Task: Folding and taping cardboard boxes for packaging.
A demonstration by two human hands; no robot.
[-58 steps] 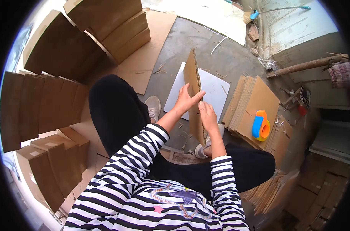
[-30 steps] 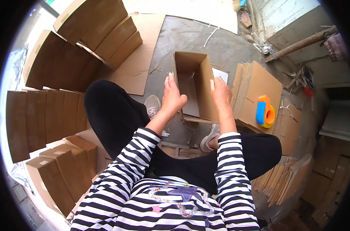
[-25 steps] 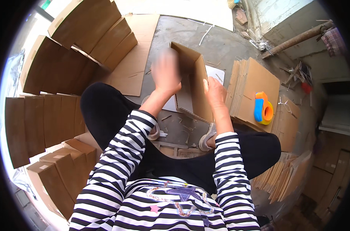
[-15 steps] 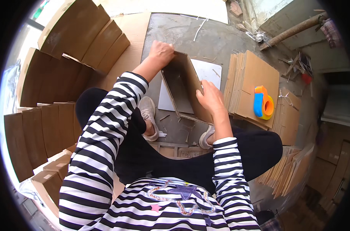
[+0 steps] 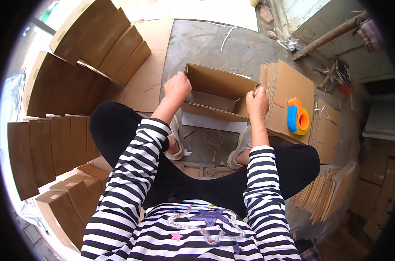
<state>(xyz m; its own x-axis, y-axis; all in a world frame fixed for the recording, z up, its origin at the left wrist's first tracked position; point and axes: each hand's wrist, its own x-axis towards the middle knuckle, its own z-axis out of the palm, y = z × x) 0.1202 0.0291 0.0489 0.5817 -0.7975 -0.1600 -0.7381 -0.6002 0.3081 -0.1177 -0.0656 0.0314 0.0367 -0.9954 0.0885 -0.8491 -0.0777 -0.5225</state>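
One open-topped cardboard box (image 5: 222, 81), over a white board (image 5: 215, 125): we hold its left end in our left hand (image 5: 178, 88), its right end in our right hand (image 5: 258, 103), fingers curled on it. One flattened-cardboard stack (image 5: 294, 82), rightward.

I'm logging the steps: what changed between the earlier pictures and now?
The box, folded flat at first, was opened and turned so its long sides run left to right. The left grip let go, then took its left end; the right grip holds its right end. The tape dispenser stayed on the cardboard stack.
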